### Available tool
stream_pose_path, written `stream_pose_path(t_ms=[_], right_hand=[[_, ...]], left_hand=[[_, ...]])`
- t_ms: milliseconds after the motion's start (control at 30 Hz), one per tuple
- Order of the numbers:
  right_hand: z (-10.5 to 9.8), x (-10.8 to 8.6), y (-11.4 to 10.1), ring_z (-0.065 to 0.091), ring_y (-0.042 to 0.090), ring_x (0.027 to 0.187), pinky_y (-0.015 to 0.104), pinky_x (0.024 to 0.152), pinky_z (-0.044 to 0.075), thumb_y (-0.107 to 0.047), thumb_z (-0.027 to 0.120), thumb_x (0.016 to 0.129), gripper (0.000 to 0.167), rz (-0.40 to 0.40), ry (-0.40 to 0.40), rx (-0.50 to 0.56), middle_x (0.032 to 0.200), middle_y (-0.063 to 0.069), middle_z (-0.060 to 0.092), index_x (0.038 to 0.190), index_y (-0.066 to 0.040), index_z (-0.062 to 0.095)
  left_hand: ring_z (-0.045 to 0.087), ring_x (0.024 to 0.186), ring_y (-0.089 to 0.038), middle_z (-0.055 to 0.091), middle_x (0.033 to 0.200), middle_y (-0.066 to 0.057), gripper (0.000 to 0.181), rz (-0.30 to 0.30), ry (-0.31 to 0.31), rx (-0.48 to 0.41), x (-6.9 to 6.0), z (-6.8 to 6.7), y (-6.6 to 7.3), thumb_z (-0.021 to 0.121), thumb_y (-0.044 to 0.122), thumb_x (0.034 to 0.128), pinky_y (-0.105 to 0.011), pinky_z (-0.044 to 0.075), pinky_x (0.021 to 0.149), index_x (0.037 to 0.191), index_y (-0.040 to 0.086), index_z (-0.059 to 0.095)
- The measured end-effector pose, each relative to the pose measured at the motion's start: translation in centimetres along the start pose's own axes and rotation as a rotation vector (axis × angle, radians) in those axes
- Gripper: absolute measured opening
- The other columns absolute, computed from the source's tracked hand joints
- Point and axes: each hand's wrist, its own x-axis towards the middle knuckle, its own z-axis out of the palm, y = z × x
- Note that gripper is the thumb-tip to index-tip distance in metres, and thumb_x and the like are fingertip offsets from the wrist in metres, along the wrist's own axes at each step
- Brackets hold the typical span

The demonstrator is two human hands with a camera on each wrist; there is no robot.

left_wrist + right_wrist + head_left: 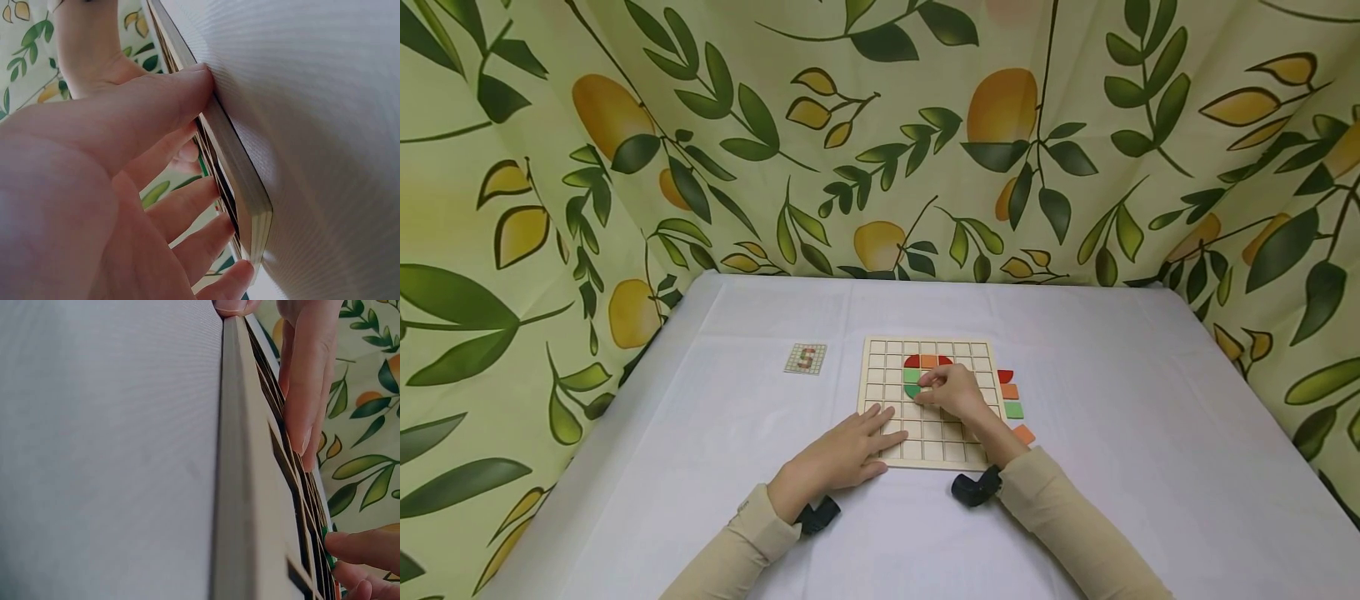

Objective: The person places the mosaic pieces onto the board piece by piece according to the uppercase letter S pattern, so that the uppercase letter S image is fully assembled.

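Board (933, 451) partly hidden by hands (838, 450) (955, 392), sleeves (1075, 525) cut off at bottom edge, small card (805, 358) blurred

A smooth white cloth covers the desk (106, 456), filling the left half of the frame. A flat, pale wooden board with raised grid strips (240, 462) is seen nearly edge-on, running from the top centre to the bottom, dark gaps showing between its strips. At the top, the left hand (307, 372) has its thumb against the board's edge, its fingers pointing down along the grid. At lower right, fingertips of the right hand (370, 551) touch a small green piece (330, 557). A cream fabric printed with green leaves and orange fruit (362, 440) fills the right.
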Motion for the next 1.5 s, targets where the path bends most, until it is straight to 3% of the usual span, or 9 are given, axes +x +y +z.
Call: stream_pose_path(t_ms=[967, 1500], right_hand=[[-0.7, -0.8, 0.0, 0.041, 0.014, 0.065, 0.021, 0.055, 0.033, -0.011, 0.079, 0.077, 0.020, 0.015, -0.010, 0.034, 0.066, -0.002, 0.045, 0.093, -0.001, 0.073], [-2.5, -2.3, 1.2, 0.041, 0.010, 0.059, 0.021, 0.053, 0.035, -0.013, 0.077, 0.078, 0.023, -0.052, -0.063, 0.028, 0.059, -0.005, 0.044, 0.095, 0.001, 0.072]], left_hand=[[0.027, 0.149, -0.035, 0.033, 0.158, -0.013, 0.050, 0.014, 0.017, -0.027, -0.2, -0.2, 0.3, 0.057, 0.030, 0.0967, -0.049, 0.033, 0.119, 0.145, 0.022, 0.046], [0.027, 0.149, -0.033, 0.032, 0.158, -0.012, 0.049, 0.004, 0.021, -0.025, -0.1, 0.0, 0.2, 0.056, 0.031, 0.0970, -0.047, 0.031, 0.121, 0.145, 0.023, 0.046]])
